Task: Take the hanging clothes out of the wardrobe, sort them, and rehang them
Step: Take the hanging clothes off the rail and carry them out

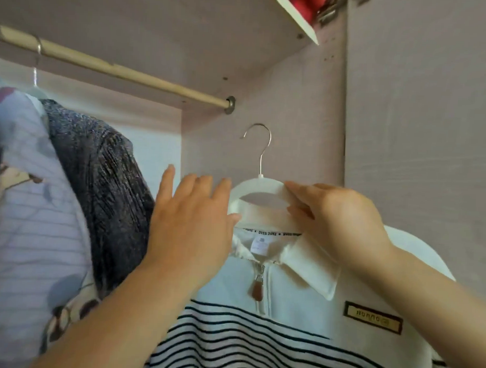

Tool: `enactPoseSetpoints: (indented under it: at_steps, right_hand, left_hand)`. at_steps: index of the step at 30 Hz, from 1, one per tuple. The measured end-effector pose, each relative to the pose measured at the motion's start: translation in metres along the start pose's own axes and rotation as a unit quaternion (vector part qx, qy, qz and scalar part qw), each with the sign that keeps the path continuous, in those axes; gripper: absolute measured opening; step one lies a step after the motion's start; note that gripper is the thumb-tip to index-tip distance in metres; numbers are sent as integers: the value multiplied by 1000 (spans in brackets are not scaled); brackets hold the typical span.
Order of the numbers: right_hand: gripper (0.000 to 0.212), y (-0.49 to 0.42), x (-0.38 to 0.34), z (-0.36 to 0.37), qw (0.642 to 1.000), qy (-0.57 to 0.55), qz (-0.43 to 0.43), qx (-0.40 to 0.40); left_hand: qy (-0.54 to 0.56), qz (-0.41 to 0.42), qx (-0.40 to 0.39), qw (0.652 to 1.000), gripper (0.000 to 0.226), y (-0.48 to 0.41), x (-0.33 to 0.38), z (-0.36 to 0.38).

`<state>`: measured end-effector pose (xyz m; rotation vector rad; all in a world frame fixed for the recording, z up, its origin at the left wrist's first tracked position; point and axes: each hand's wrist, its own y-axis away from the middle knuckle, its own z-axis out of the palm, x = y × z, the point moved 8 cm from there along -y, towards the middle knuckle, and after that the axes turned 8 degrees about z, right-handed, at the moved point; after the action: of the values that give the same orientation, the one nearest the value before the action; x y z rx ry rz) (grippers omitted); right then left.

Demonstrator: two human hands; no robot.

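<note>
Pinching with the right hand (342, 223): fingers curled onto the right shoulder of a white plastic hanger with a silver wire hook (259, 184), clamping the collar fabric together with it. Flat on the opposite side, the left hand (191, 223), fingers straight and slightly spread, pressed over the hanger's left shoulder (thumb tip right at the collar edge). Draped on that hanger: a white collared zip-neck top with black horizontal stripes (287, 309), zip run up close to the collar, brown tab-shaped zip pull (257, 289) dangling, brown-and-gold rectangular chest patch (372, 317) below the right wrist. Hook free in the air, not on anything, below the round pale wooden rail (124, 72) and in front of the mauve-grey wardrobe side panel (294, 103). Rail end seated in a round metal socket (230, 104) on that panel. Hanging from the rail, just beside the left hand: a dark grey speckled knit garment (104, 179); contact with the hand unclear. Further left, overlapping the knit: a lilac striped garment with a printed pattern (34, 218). Top right: edge of a cream shelf board (294, 19) with something red (300, 5) on it, too cropped to identify.
</note>
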<state>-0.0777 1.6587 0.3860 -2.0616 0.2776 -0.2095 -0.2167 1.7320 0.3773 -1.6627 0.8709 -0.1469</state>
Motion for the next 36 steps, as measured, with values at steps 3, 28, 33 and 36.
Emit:
enactPoseSetpoints:
  at_steps: [3,28,33,36]
  right_hand:
    - [29,42,17,-36,997,68,3,37]
    - [39,427,122,-505,818,500,283,39]
    - [36,500,96,-610,747,596,294,33]
    - [34,542,72,-670,699,647,303,28]
  left_hand:
    - [112,-9,9,994,49,10,37,11]
    - [788,225,92,566,50,60,517,-311]
    - [841,275,104,455,51,91,593,-429]
    - [859,300,106,400,55,115,634,-507]
